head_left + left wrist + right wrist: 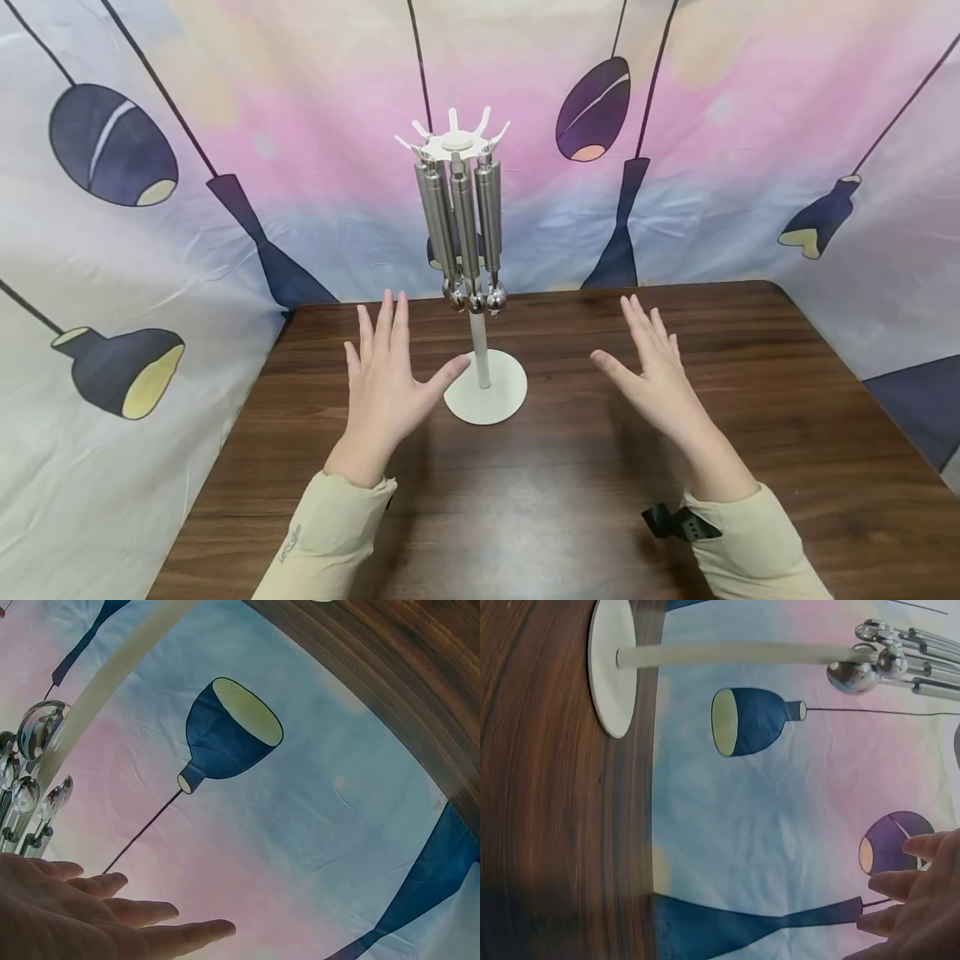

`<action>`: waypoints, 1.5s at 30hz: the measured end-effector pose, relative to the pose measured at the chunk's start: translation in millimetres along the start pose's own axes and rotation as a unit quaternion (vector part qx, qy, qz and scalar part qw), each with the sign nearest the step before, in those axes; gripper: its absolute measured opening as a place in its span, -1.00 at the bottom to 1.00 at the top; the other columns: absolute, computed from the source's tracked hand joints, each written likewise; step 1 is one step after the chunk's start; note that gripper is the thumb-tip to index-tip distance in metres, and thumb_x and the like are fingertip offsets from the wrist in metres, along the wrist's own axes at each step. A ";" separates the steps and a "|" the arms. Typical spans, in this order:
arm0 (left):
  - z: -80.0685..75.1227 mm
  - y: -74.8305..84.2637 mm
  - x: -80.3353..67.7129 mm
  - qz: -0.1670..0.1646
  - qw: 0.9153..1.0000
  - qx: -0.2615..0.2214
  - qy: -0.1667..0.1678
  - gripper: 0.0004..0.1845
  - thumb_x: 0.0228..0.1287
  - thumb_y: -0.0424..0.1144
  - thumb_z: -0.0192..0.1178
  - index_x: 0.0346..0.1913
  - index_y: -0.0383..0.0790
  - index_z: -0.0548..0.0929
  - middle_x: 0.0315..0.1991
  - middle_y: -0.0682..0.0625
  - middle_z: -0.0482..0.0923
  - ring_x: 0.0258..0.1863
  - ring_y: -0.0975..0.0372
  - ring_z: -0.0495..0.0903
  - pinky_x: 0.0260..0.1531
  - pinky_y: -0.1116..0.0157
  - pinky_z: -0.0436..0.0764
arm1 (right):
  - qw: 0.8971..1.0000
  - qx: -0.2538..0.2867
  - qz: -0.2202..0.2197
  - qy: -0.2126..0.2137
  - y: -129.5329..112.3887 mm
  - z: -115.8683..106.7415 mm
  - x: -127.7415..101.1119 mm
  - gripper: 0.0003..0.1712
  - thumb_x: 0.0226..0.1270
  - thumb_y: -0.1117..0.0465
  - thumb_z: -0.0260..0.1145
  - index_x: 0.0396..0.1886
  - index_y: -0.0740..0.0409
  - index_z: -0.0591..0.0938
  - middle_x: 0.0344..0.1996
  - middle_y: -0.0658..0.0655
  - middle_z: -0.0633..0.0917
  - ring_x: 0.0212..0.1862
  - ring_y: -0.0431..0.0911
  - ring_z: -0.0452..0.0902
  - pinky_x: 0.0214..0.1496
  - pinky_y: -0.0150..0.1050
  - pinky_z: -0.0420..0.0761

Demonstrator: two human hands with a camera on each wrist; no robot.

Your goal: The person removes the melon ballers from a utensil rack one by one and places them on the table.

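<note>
A white stand (495, 408) with a round base and thin pole stands upright on the table. From its hooked top ring (457, 143) hang several metal utensils (465, 221) with thick steel handles and shiny, rounded, spoon-like lower ends (26, 793). My left hand (386, 387) is held up left of the pole, fingers spread and straight, its thumb overlapping the base's edge in the head view; it holds nothing. To the stand's right, apart from it, my right hand (663, 383) is likewise raised with extended fingers and holds nothing. The right wrist view shows the stand's pole (735, 654) beyond that hand.
The stand is on a dark brown wooden table (570, 517) with a rounded far corner. Behind and beside it hangs a pastel cloth backdrop (315, 167) printed with dark lamps. A black strap (682, 523) shows at my right sleeve's cuff.
</note>
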State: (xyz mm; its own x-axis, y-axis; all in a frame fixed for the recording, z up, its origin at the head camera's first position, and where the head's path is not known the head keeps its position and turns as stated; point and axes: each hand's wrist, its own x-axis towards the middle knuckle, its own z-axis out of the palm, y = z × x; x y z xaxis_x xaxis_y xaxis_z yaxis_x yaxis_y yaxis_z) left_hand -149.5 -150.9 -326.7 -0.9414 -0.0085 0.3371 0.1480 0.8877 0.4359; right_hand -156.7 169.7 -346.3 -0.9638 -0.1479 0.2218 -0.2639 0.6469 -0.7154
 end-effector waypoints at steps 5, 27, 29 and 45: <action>-1.3 1.0 2.6 0.005 1.000 -0.027 0.015 0.14 0.16 0.48 0.11 0.61 0.08 -0.22 0.63 0.12 -0.31 0.61 0.00 -0.39 0.47 -0.30 -0.17 | 0.998 0.041 0.028 -0.029 -7.1 4.3 2.8 -0.09 0.46 -0.24 0.11 0.61 -0.29 -0.14 0.62 0.01 -0.13 0.62 0.09 -0.37 0.50 0.41 -0.23; -32.8 27.1 33.6 0.041 0.978 -0.184 0.085 0.08 0.10 0.66 -0.20 0.59 0.10 0.03 0.58 -0.07 0.05 0.56 0.03 0.07 0.43 -0.19 0.17 | 0.966 0.256 -0.015 -0.007 -50.9 17.8 31.2 -0.52 0.55 0.05 0.11 0.33 0.17 0.49 0.25 0.20 0.59 0.22 -0.14 0.55 0.25 -0.30 0.56; -36.6 29.8 38.4 0.054 0.973 -0.199 0.100 0.09 0.11 0.65 -0.20 0.58 0.04 0.07 0.56 -0.03 0.11 0.54 0.07 0.11 0.45 -0.12 0.19 | 0.962 0.273 -0.021 -0.004 -55.8 17.5 35.4 -0.54 0.54 0.07 0.13 0.29 0.23 0.52 0.21 0.25 0.61 0.13 -0.21 0.60 0.18 -0.36 0.60; -63.0 57.2 77.8 0.104 0.939 -0.303 0.128 -0.14 0.38 0.31 0.00 0.55 -0.13 0.12 0.51 0.09 0.22 0.49 0.34 0.19 0.44 0.28 0.29 | 0.945 0.320 -0.066 -0.005 -94.5 14.1 67.9 -0.60 0.46 0.14 0.24 0.18 0.26 0.60 0.11 0.25 0.67 -0.02 -0.17 0.67 0.07 -0.24 0.69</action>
State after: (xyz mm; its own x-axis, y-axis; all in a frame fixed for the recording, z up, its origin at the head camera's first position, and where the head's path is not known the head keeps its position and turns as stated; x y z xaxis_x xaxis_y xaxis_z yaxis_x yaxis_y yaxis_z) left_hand -195.2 -129.8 -222.9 -0.7801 -0.0431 0.6242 0.5397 0.4585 0.7061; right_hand -197.7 87.9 -273.0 -0.9202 -0.2055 0.3332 -0.3478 0.0384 -0.9368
